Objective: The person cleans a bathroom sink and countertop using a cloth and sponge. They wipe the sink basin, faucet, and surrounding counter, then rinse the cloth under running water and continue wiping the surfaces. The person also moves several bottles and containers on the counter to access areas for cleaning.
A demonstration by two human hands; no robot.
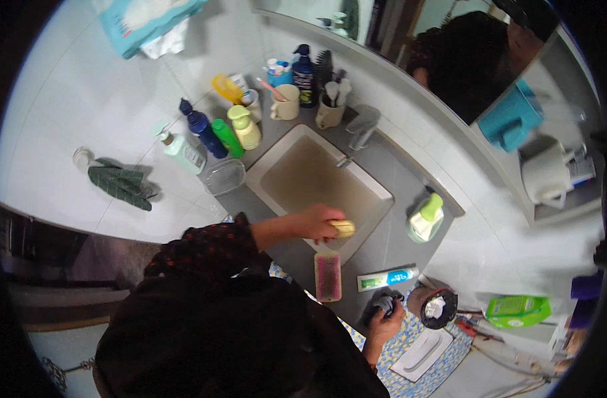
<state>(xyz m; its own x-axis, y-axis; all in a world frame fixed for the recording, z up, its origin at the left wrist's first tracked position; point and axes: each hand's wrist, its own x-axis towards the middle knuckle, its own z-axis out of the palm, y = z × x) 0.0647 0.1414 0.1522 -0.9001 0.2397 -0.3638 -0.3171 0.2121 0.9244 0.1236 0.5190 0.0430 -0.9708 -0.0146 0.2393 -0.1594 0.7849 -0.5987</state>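
Observation:
My left hand [319,222] grips a yellow bar [343,229], which looks like soap, over the near end of the sink. The rectangular white sink [368,191] holds murky water. Just below that hand, a scrubbing brush [327,277] with pink bristles facing up lies on the grey countertop [355,263]. At the counter's near right edge, my right hand [387,322] is closed around a dark grey cloth [384,303], partly hidden by the fingers. A toothpaste tube [388,279] lies just beyond the cloth.
Pump bottles [184,151], a green bottle [227,138] and cups [285,102] line the back left. A clear plastic box [225,176] sits left of the sink, the faucet [361,127] behind. A soap dish [425,224] stands right. Below are a waste bin [439,308] and squat toilet [423,354].

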